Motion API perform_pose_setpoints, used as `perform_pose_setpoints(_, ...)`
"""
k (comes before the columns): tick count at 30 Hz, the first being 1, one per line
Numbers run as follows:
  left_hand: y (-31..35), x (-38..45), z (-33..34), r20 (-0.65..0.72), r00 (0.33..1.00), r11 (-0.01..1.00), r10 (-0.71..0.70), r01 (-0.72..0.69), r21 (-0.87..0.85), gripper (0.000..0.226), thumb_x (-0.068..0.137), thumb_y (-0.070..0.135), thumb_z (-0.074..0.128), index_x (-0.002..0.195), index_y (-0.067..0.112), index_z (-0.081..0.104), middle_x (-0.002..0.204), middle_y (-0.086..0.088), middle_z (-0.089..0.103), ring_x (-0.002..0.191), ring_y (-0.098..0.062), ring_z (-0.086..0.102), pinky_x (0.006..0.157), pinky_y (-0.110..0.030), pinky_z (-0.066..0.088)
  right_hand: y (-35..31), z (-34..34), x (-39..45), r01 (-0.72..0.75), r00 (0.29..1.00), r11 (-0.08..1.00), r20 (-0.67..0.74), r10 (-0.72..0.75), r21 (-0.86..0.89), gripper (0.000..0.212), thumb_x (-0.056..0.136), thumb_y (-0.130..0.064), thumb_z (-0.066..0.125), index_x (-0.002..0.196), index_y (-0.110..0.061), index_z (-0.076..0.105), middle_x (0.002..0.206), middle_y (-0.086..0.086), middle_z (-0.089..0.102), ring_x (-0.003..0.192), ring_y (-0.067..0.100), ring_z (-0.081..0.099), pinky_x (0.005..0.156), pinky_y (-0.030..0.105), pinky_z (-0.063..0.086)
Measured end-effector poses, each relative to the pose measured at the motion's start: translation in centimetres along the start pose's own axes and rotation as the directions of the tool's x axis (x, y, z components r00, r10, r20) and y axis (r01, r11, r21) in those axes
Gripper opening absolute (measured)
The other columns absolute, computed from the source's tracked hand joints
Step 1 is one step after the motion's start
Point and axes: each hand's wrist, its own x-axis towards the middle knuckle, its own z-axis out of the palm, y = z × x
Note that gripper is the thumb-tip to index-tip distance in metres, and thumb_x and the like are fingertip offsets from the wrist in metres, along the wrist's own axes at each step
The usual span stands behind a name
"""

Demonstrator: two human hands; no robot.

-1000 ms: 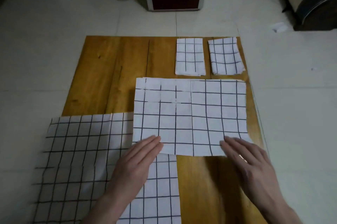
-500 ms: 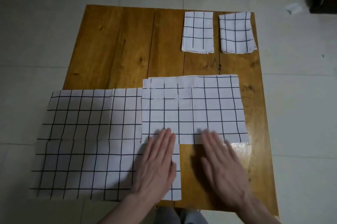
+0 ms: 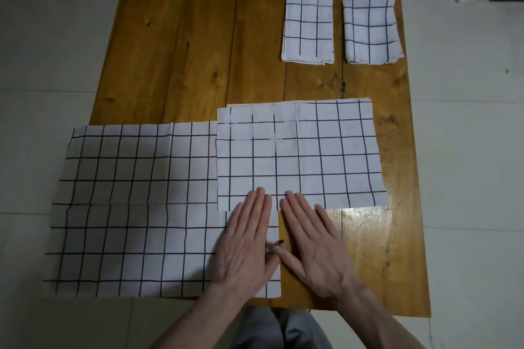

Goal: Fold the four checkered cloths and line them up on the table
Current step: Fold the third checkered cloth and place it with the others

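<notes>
Head view, one frame, looking down on a wooden table (image 3: 175, 65).

Item 1: half-folded checkered cloth (image 3: 300, 153), centre right of frame, long axis running left to right. Its near edge lies under the fingertips of both hands, so the rest of it lies straight ahead of them, up-frame.

Item 2: unfolded checkered cloth (image 3: 136, 206), lower left, overhanging the table's left edge; item 1 overlaps its upper right corner.

Items 3 and 4: left folded cloth (image 3: 308, 28) and right folded cloth (image 3: 370, 29), upper right, just beside each other, well apart from the hands.

Left hand (image 3: 249, 243): flat, fingers straight and together, palm resting on item 2.

Right hand (image 3: 312, 243): flat, fingers straight, palm on bare wood.

Both hands are equally near item 1; neither grips anything.

Containers: none in view.

Judgement: two cloths finished, the third mid-fold.
</notes>
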Motion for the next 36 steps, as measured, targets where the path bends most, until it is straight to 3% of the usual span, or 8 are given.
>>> perform_pose_setpoints(7, -2.8, -0.8, -0.1, -0.042, 0.999, 0.998, -0.016, 0.018, 0.052, 0.086, 0.108, 0.066, 0.023, 0.167, 0.005, 0.01, 0.177, -0.013, 0.005, 0.163, -0.027, 0.009, 0.125, -0.046, 0.02, 1.7, -0.1, -0.8, -0.06, 0.998, 0.998, -0.021, 0.06, 0.005, 0.08, 0.107, -0.066, 0.025, 0.167, -0.015, 0.012, 0.175, 0.0, 0.006, 0.161, 0.016, 0.007, 0.125, 0.046, 0.018)
perform_pose_setpoints(14, -3.2, -0.9, 0.2, -0.051, 0.998, 0.997, -0.023, 0.026, 0.072, 0.086, 0.108, 0.066, 0.025, 0.167, 0.005, 0.011, 0.177, -0.013, 0.004, 0.163, -0.027, 0.007, 0.126, -0.048, 0.02, 5.4, 0.2, -2.9, -0.222, 0.975, 0.975, -0.022, 0.222, 0.004, 0.08, 0.107, -0.067, 0.018, 0.167, -0.016, 0.002, 0.176, 0.0, -0.002, 0.162, 0.018, 0.001, 0.127, 0.048, 0.011)
perform_pose_setpoints(21, -3.1, -1.0, 0.5, -0.055, 0.998, 0.998, -0.028, 0.03, 0.047, 0.085, 0.108, 0.064, 0.025, 0.167, 0.005, 0.01, 0.177, -0.012, 0.003, 0.163, -0.027, 0.007, 0.126, -0.048, 0.02, 9.0, -0.3, -5.2, -0.493, 0.867, 0.87, -0.062, 0.494, 0.023, 0.079, 0.104, -0.069, 0.01, 0.165, -0.023, -0.012, 0.174, -0.006, -0.015, 0.16, 0.013, -0.009, 0.131, 0.047, 0.006)
perform_pose_setpoints(30, -3.1, -1.0, 0.5, -0.049, 0.998, 0.999, -0.025, 0.028, 0.045, 0.084, 0.109, 0.064, 0.023, 0.167, 0.005, 0.01, 0.177, -0.012, 0.002, 0.163, -0.027, 0.007, 0.126, -0.048, 0.019, 8.9, -0.3, -5.2, -0.497, 0.866, 0.868, -0.068, 0.495, -0.009, 0.079, 0.105, -0.067, 0.009, 0.166, -0.021, -0.01, 0.174, -0.004, -0.013, 0.161, 0.014, -0.009, 0.13, 0.04, -0.003)
perform_pose_setpoints(36, -1.6, -0.2, -0.6, -0.095, 0.995, 1.0, -0.011, 0.012, 0.012, 0.079, 0.108, 0.059, 0.029, 0.168, 0.01, 0.012, 0.177, -0.01, 0.008, 0.163, -0.026, 0.01, 0.127, -0.048, 0.017, 8.5, -0.8, -4.7, -0.511, 0.847, 0.858, -0.139, 0.513, 0.054, 0.074, 0.107, -0.063, 0.009, 0.167, -0.02, 0.011, 0.175, -0.002, 0.008, 0.161, 0.013, 0.002, 0.13, 0.04, -0.001)
